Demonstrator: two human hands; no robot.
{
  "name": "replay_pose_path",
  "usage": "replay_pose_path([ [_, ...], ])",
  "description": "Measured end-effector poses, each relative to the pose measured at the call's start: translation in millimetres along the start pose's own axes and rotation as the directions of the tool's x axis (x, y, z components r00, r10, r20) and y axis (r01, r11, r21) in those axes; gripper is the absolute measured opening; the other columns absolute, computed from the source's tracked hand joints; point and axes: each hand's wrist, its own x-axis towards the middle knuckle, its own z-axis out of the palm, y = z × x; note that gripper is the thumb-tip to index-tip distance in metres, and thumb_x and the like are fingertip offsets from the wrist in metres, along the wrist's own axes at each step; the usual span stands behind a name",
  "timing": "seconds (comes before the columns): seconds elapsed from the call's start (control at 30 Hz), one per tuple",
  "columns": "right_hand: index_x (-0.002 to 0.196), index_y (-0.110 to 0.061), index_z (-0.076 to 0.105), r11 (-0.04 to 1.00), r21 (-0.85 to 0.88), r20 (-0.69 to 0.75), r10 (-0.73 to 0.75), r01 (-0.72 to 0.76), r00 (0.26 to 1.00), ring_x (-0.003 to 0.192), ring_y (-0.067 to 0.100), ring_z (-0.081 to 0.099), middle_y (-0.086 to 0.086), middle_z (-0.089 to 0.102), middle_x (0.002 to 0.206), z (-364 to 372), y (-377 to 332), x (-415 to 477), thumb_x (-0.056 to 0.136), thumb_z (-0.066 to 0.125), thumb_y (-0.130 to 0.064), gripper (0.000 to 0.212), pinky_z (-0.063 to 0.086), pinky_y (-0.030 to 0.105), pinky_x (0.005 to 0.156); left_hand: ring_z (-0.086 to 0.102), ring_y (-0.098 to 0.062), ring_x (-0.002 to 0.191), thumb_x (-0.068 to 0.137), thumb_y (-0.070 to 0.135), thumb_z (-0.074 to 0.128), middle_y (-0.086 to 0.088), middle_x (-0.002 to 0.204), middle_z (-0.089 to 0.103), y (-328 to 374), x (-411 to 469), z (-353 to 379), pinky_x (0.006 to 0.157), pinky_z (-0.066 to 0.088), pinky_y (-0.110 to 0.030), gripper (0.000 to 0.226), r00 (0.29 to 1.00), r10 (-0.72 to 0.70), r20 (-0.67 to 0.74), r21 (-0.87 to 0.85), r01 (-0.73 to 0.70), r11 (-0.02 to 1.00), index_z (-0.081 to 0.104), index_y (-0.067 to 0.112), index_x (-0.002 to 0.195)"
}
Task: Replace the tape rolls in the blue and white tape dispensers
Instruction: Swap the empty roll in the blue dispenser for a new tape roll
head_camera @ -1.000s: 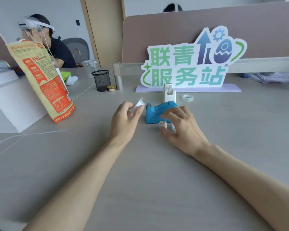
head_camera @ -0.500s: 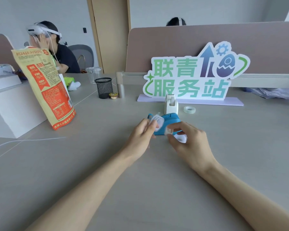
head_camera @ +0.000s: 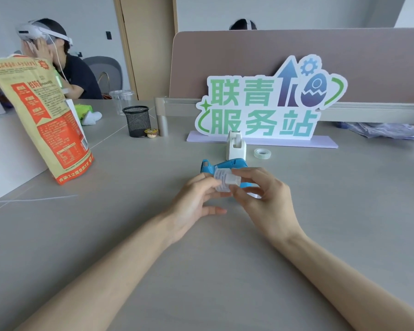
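The blue tape dispenser lies on the grey desk, partly hidden behind my hands. Just behind it stands the white tape dispenser, upright. A loose clear tape roll lies flat to the right of the white one. Both hands meet just in front of the blue dispenser. My left hand pinches a clear tape roll with printing on its core. My right hand holds a small white spindle pressed against that roll.
A green and white cut-out sign stands behind the dispensers. A black mesh cup and an orange-yellow bag leaning on a white box are at the left. A person with a headset sits far left.
My right hand has lifted off the desk with the small white spindle. My left hand has brought the tape roll rightward, and the two pieces now touch.
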Motion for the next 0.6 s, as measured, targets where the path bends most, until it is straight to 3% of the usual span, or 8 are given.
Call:
replay_pose_path([
  [0.1, 0.102, -0.016, 0.073, 1.0, -0.016, -0.014, -0.017, 0.016, 1.0, 0.087, 0.005, 0.066, -0.005, 0.067, 0.105, 0.4, 3.2, 0.4, 0.081, 0.071, -0.004, 0.024, 0.053, 0.015, 0.073, 0.063, -0.018, 0.1, 0.096, 0.016, 0.042, -0.009, 0.108, 0.069, 0.7, -0.2, -0.1, 0.065, 0.054, -0.031, 0.019, 1.0, -0.001, 0.012, -0.009, 0.001, 1.0, 0.061, 0.019, 0.094],
  [0.3, 0.102, -0.022, 0.074, 0.998, -0.024, -0.017, -0.051, 0.05, 0.999, 0.088, 0.008, 0.065, -0.007, 0.069, 0.1, 0.6, 3.6, 0.1, 0.08, 0.073, -0.005, 0.027, 0.054, 0.019, 0.074, 0.065, -0.012, 0.095, 0.096, 0.016, 0.05, -0.003, 0.1, 0.071, -1.5, 0.6, -3.0, 0.07, 0.053, -0.032, 0.013, 1.0, 0.012, 0.02, 0.017, -0.012, 1.0, 0.059, 0.018, 0.088],
  [0.4, 0.104, -0.023, 0.072, 1.0, -0.02, -0.024, 0.005, -0.006, 1.0, 0.087, 0.006, 0.066, -0.01, 0.071, 0.098, -0.5, 3.4, 0.4, 0.081, 0.073, -0.01, 0.026, 0.053, 0.018, 0.077, 0.066, -0.014, 0.097, 0.096, 0.015, 0.05, -0.003, 0.104, 0.07, -2.9, 1.8, -4.6, 0.071, 0.054, -0.032, 0.006, 1.0, 0.017, 0.015, 0.027, -0.018, 0.999, 0.056, 0.014, 0.094],
  [0.47, 0.1, -0.024, 0.072, 0.998, -0.005, -0.019, 0.06, -0.06, 0.998, 0.086, 0.006, 0.068, -0.015, 0.073, 0.095, -1.3, 2.5, 0.2, 0.082, 0.072, -0.012, 0.021, 0.053, 0.016, 0.077, 0.066, -0.015, 0.1, 0.096, 0.016, 0.051, -0.004, 0.108, 0.07, -3.6, 2.1, -5.3, 0.071, 0.055, -0.032, 0.007, 1.0, 0.025, 0.004, 0.034, -0.025, 0.999, 0.054, 0.012, 0.102],
  [0.6, 0.086, -0.02, 0.076, 0.998, 0.005, -0.014, 0.068, -0.068, 0.998, 0.085, 0.003, 0.07, -0.023, 0.071, 0.095, -0.4, 1.6, -0.1, 0.083, 0.07, -0.009, 0.013, 0.054, 0.016, 0.078, 0.067, -0.017, 0.101, 0.096, 0.017, 0.053, -0.004, 0.106, 0.07, -2.5, 0.9, -6.6, 0.064, 0.056, -0.033, 0.005, 1.0, -0.001, 0.008, -0.004, 0.001, 1.0, 0.053, 0.014, 0.1],
])
